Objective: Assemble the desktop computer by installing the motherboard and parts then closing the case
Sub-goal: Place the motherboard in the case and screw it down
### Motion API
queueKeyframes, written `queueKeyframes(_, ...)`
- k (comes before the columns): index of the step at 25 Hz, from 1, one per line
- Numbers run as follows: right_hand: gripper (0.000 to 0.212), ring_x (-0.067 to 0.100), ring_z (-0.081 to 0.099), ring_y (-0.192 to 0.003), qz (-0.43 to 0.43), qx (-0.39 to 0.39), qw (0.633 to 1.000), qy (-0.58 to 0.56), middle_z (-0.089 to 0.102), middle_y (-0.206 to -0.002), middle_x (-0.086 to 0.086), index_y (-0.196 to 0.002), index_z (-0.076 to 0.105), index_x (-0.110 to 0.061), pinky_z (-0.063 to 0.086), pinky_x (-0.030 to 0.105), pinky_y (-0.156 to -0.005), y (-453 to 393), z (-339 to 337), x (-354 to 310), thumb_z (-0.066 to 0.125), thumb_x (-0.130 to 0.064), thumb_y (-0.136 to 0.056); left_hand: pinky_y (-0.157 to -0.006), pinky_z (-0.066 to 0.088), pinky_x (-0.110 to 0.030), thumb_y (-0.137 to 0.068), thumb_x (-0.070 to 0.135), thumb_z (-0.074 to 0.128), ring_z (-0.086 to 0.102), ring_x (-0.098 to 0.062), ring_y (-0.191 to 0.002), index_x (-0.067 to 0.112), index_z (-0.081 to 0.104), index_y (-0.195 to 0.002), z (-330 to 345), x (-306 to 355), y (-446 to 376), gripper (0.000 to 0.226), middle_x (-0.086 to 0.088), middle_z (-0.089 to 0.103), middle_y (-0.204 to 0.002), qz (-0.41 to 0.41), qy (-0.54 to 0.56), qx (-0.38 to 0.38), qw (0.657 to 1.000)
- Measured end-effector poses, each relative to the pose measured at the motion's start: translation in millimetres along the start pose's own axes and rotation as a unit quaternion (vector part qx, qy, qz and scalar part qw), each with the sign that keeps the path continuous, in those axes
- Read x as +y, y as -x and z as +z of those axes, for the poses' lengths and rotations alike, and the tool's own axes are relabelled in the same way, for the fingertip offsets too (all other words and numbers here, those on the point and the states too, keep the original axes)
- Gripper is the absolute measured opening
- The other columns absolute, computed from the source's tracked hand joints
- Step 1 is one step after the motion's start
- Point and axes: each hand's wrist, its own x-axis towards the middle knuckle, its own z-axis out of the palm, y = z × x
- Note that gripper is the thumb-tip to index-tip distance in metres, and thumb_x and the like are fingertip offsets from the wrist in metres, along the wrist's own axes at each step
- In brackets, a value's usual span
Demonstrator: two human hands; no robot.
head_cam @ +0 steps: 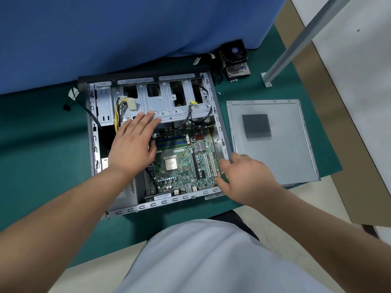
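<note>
An open grey computer case (94, 144) lies on its side on the green mat. The green motherboard (182, 163) lies inside it, its bare CPU (170, 163) in the middle. My left hand (133, 142) hovers flat over the board's left part, fingers straight and reaching to the drive cage (169, 108). My right hand (243, 176) is at the case's right wall, with its fingers curled at the board's right edge near the white slots. The grey side panel (273, 142) lies flat to the right of the case. A CPU cooler with fan (234, 58) stands behind the case.
A blue cloth (127, 28) hangs behind the case. Yellow and black power cables (120, 111) hang inside at the left. Loose cables (72, 98) trail off the case's left corner. Small screws (233, 80) lie near the cooler. A metal frame leg (268, 79) is bolted at the right.
</note>
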Motion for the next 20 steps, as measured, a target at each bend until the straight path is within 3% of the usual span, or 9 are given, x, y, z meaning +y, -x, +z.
queueKeyframes(3, 0.029, 0.024, 0.052, -0.103, -0.090, -0.051, 0.994, -0.022, 0.046, -0.123, 0.004, -0.124, 0.047, -0.022, 0.051, 0.034, -0.067, 2, -4, 5, 0.054, -0.018, -0.096, -0.127, 0.017, -0.043, -0.095, 0.027, 0.057, 0.025, -0.020, -0.154, 0.026, 0.032, -0.158, -1, 1, 0, 0.067, 0.001, 0.030, -0.167, 0.000, 0.000, -0.004, 1.000)
queueKeyframes(6, 0.044, 0.025, 0.051, -0.089, -0.079, -0.080, 0.994, -0.002, 0.048, -0.112, 0.003, -0.124, 0.046, -0.025, 0.045, 0.033, -0.059, 8, -4, 7, 0.055, -0.003, -0.087, -0.127, 0.017, -0.044, -0.095, 0.027, 0.057, 0.025, -0.020, -0.155, 0.026, 0.032, -0.158, -1, 0, 0, 0.067, 0.001, 0.030, -0.167, -0.001, 0.000, -0.005, 1.000)
queueKeyframes(7, 0.038, 0.025, 0.052, -0.082, -0.067, -0.075, 0.995, 0.005, 0.048, -0.106, 0.002, -0.122, 0.047, -0.025, 0.040, 0.032, -0.056, 10, -4, 4, 0.055, -0.008, -0.089, -0.127, 0.017, -0.044, -0.095, 0.027, 0.057, 0.025, -0.020, -0.155, 0.026, 0.032, -0.158, -1, 0, 0, 0.068, 0.001, 0.030, -0.167, -0.001, 0.001, -0.005, 1.000)
queueKeyframes(9, 0.021, 0.026, 0.059, -0.077, -0.020, -0.058, 0.998, 0.025, 0.054, -0.095, 0.000, -0.118, 0.050, -0.023, 0.034, 0.029, -0.056, 9, -3, -4, 0.048, -0.036, -0.102, -0.127, 0.017, -0.044, -0.095, 0.027, 0.058, 0.026, -0.021, -0.154, 0.026, 0.032, -0.158, -2, 1, 0, 0.068, 0.001, 0.030, -0.167, 0.000, 0.003, -0.004, 1.000)
queueKeyframes(12, 0.051, 0.024, 0.062, -0.080, 0.047, -0.038, 0.996, 0.066, 0.059, -0.093, 0.000, -0.108, 0.052, -0.021, 0.029, 0.027, -0.055, 2, -3, -9, 0.029, -0.067, -0.101, -0.127, 0.018, -0.044, -0.095, 0.026, 0.059, 0.027, -0.021, -0.154, 0.026, 0.033, -0.157, -2, 1, 0, 0.068, 0.001, 0.031, -0.167, -0.001, 0.005, -0.002, 1.000)
queueKeyframes(14, 0.043, 0.025, 0.059, -0.095, 0.000, -0.017, 0.999, 0.027, 0.051, -0.114, 0.003, -0.118, 0.049, -0.020, 0.044, 0.032, -0.063, 3, -5, -7, 0.040, -0.059, -0.102, -0.127, 0.017, -0.044, -0.094, 0.025, 0.059, 0.027, -0.021, -0.154, 0.026, 0.033, -0.157, -2, 1, 0, 0.068, 0.001, 0.031, -0.167, 0.000, 0.005, -0.001, 1.000)
queueKeyframes(16, 0.034, 0.026, 0.055, -0.104, -0.070, -0.050, 0.996, -0.029, 0.043, -0.126, 0.004, -0.128, 0.045, -0.021, 0.054, 0.039, -0.073, 4, -13, 2, 0.057, -0.032, -0.098, -0.127, 0.017, -0.043, -0.094, 0.025, 0.059, 0.027, -0.021, -0.154, 0.026, 0.033, -0.157, -2, 2, 0, 0.069, 0.001, 0.031, -0.166, 0.001, 0.006, -0.001, 1.000)
queueKeyframes(18, 0.035, 0.026, 0.057, -0.099, -0.080, -0.082, 0.993, -0.032, 0.048, -0.118, 0.002, -0.127, 0.046, -0.023, 0.050, 0.036, -0.065, 5, -14, 6, 0.057, -0.017, -0.094, -0.127, 0.018, -0.043, -0.093, 0.024, 0.059, 0.027, -0.021, -0.154, 0.026, 0.034, -0.157, -2, 2, 0, 0.069, 0.001, 0.032, -0.166, -0.001, 0.009, 0.000, 1.000)
queueKeyframes(20, 0.023, 0.027, 0.062, -0.089, -0.016, -0.054, 0.998, 0.003, 0.055, -0.099, -0.001, -0.121, 0.050, -0.021, 0.037, 0.031, -0.057, 4, -11, 0, 0.048, -0.033, -0.101, -0.127, 0.018, -0.044, -0.093, 0.023, 0.059, 0.028, -0.021, -0.154, 0.026, 0.034, -0.157, -2, 1, 0, 0.069, 0.001, 0.032, -0.166, -0.002, 0.011, -0.001, 1.000)
